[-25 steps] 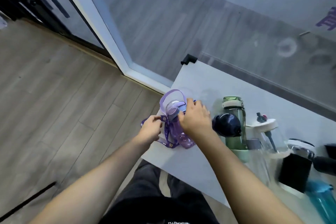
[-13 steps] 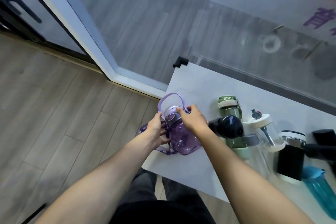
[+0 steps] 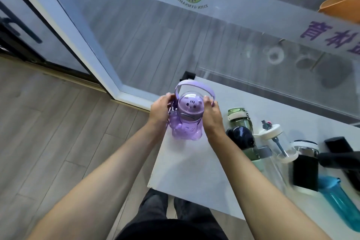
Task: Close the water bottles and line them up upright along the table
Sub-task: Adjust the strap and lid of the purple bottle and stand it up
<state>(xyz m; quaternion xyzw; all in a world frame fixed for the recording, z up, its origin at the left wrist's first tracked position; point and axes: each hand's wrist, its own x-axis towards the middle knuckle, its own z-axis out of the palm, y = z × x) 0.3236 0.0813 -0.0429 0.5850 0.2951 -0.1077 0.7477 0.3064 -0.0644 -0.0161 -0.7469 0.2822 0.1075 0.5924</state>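
A purple cat-shaped bottle (image 3: pixel 187 122) with a domed lid and a lilac carry strap stands upright at the left end of the white table (image 3: pixel 187 171). My left hand (image 3: pixel 160 110) grips its left side and my right hand (image 3: pixel 211 117) grips its right side near the strap. To the right stand a green bottle (image 3: pixel 240 121), a dark navy bottle (image 3: pixel 240 137), a clear bottle with a white lid (image 3: pixel 276 142), a black-sleeved bottle (image 3: pixel 305 165) and a teal bottle (image 3: pixel 339 200).
A glass wall (image 3: pixel 175 35) with a white frame runs right behind the table. Wood floor (image 3: pixel 48 132) lies to the left. A black object (image 3: pixel 339 154) rests at the right edge. My legs are below the table's near edge.
The purple bottle now stands upright with its dome lid facing me. Both hands have shifted from its top to its sides, and the view has tilted up.
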